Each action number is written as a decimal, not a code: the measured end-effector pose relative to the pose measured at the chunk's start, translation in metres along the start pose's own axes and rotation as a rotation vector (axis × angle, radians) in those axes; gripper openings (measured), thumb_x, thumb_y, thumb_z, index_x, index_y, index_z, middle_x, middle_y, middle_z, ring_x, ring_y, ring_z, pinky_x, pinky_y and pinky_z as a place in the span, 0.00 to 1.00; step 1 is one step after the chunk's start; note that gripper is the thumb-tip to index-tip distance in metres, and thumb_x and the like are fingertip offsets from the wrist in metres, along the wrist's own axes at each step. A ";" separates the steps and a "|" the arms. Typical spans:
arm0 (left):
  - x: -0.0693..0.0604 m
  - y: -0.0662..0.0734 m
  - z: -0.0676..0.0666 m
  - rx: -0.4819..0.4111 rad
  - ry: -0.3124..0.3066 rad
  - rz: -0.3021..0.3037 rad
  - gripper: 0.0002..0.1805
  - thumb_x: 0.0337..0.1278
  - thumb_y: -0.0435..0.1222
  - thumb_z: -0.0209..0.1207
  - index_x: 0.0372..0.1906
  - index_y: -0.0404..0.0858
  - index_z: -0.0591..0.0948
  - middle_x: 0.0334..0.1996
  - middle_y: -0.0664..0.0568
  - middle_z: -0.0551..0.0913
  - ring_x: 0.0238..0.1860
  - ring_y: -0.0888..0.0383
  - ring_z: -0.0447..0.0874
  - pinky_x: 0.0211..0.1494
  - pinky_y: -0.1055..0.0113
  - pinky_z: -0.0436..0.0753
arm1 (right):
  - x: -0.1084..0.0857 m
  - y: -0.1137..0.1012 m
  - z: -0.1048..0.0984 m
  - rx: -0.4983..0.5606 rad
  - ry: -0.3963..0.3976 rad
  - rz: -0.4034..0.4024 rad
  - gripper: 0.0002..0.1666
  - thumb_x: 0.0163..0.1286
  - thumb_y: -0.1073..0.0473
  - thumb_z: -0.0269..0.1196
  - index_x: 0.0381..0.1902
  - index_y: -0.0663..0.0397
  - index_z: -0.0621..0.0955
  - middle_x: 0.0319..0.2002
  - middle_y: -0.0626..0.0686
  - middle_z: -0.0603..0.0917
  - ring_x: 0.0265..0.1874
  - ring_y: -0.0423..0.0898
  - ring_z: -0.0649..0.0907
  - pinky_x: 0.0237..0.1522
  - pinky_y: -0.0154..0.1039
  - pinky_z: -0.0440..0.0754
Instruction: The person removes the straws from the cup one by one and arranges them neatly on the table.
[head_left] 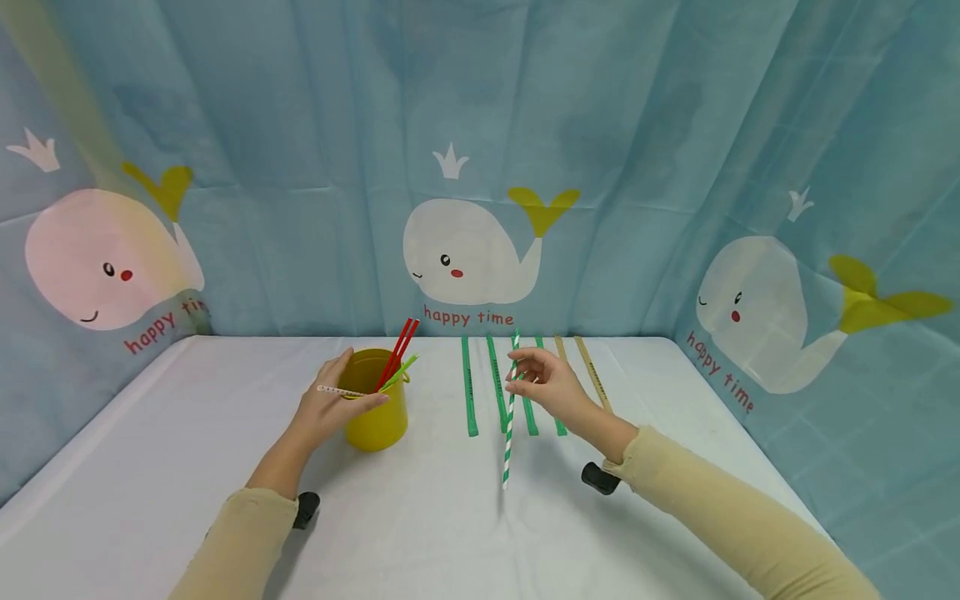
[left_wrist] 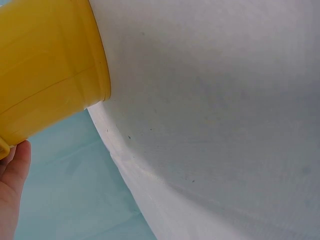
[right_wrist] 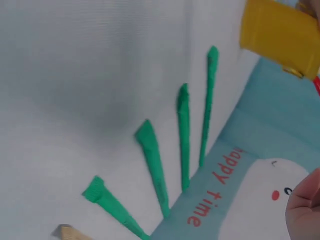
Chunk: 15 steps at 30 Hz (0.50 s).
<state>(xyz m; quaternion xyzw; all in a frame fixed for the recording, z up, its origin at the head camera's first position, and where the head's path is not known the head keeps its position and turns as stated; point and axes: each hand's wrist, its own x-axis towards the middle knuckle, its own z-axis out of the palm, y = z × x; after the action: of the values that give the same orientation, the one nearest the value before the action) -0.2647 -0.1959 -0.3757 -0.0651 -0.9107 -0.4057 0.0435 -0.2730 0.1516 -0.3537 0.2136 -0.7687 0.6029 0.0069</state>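
Observation:
On the left of the head view, my left hand [head_left: 326, 404] grips the side of a small yellow bucket [head_left: 381, 427], its thumb along the near rim. Two red straws [head_left: 397, 354], lime-green straws [head_left: 399, 372] and a white dotted straw [head_left: 337, 390] lean out of the bucket. My right hand [head_left: 551, 387] pinches a green-and-white striped straw [head_left: 509, 442] near its upper part, roughly upright above the table. Fingertips [left_wrist: 20, 155] touch the bucket in the left wrist view. Only part of the right hand [right_wrist: 304, 207] shows in the right wrist view; the straw is out of sight there.
Several flat green strips [head_left: 469, 392] with dark print lie in a row on the white table [head_left: 420, 525], beside two tan strips [head_left: 592, 371], partly behind my right hand. A blue curtain [head_left: 315, 233] with whale prints borders the table at the back and sides.

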 end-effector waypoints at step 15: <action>0.000 0.000 0.000 -0.002 -0.002 -0.009 0.59 0.52 0.57 0.66 0.77 0.35 0.46 0.73 0.33 0.49 0.69 0.31 0.54 0.64 0.33 0.62 | -0.025 0.027 0.015 -0.069 -0.139 0.037 0.26 0.62 0.69 0.67 0.58 0.68 0.74 0.42 0.58 0.80 0.33 0.43 0.76 0.30 0.31 0.76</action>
<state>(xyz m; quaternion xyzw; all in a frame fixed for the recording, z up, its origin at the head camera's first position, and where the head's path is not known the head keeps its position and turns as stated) -0.2649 -0.1957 -0.3762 -0.0614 -0.9105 -0.4068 0.0406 -0.2555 0.1505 -0.3895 0.2403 -0.7914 0.5598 -0.0504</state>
